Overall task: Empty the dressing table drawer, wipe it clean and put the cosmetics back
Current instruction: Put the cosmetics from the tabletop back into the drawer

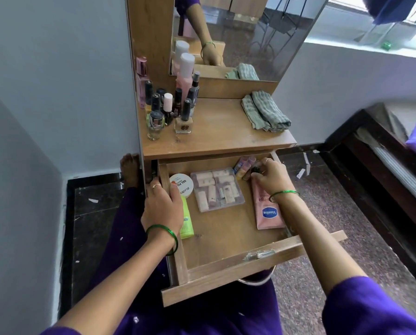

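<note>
we see a wooden dressing table (216, 139) with a mirror (245, 37) at its far side, and below its top the drawer (228, 245) is pulled out toward us. on the table top, at the far right, lies one folded green striped cloth (265, 112); at the far left stands a cluster of nail polish and other bottles (170, 105), too crowded for us to count surely, with one tall pink bottle (185, 76) behind them.

inside the drawer we count four separate things plus a small bunch. from largest to smallest: one clear plastic box (218, 189) in the middle, holding small pale tubes whose number we cannot tell; one pink vaseline tube (268, 209) lying flat on the right; one lime green tube (186, 221) along the left wall; one round white nail polish remover tub (181, 184) at the far left; and a few small lip balm sticks (244, 165) in the far right corner.

our left hand (162, 206) curls over the drawer's left wall, with the green tube just beside the thumb and the white tub touching the fingertips. our right hand (271, 177) reaches into the far right corner, above the far end of the vaseline tube, fingers bent around a small dark item among the sticks. each wrist wears one green bangle.
</note>
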`<state>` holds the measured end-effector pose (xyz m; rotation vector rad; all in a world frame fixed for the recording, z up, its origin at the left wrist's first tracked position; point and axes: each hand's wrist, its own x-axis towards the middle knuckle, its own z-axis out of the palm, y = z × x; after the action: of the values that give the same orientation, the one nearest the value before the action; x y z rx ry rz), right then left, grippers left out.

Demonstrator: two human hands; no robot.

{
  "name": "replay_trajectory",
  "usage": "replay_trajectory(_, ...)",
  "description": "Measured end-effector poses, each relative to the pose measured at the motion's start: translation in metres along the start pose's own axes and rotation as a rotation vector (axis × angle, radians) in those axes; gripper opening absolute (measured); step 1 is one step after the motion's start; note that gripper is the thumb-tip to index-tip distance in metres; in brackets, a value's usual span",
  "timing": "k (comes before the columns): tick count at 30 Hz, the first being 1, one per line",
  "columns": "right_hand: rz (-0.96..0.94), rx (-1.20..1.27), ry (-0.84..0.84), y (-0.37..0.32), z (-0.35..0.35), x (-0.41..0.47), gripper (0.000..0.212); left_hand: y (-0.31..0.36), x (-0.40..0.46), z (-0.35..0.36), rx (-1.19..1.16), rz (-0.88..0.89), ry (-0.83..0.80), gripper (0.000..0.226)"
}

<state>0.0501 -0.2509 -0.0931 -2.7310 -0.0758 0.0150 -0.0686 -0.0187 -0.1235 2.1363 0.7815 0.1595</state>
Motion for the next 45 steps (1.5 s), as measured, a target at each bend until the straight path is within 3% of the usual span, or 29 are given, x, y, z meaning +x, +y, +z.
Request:
replay_trajectory(19, 0.099, 0.296, 0.006, -0.007, 0.006, -0.007, 0.026, 0.003, 0.000, -0.003, -0.006, -0.031, 0.002, 0.035)
replay_trajectory(25, 0.055, 0.296, 0.132, -0.007, -0.007, -0.013, 0.021, 0.003, 0.001, -0.001, -0.007, -0.016, 0.003, 0.037)
replay_trajectory(32, -0.152, 0.370, 0.329, -0.066, -0.039, -0.008, 0.014, 0.000, 0.002, -0.001, -0.015, -0.017, -0.001, 0.039)
replay_trajectory(35, -0.305, 0.379, 0.251, -0.111, -0.050, -0.008, 0.023, 0.000, 0.001, 0.000, -0.019, -0.019, -0.004, 0.039)
replay_trajectory(40, -0.545, 0.194, 0.108, -0.177, -0.054, 0.005, 0.041, -0.002, 0.004, 0.002, -0.025, -0.016, -0.008, 0.042)
replay_trajectory(45, -0.593, 0.047, 0.078, -0.203, -0.047, 0.023, 0.032, -0.004, 0.005, 0.002, -0.037, -0.002, -0.011, 0.042)
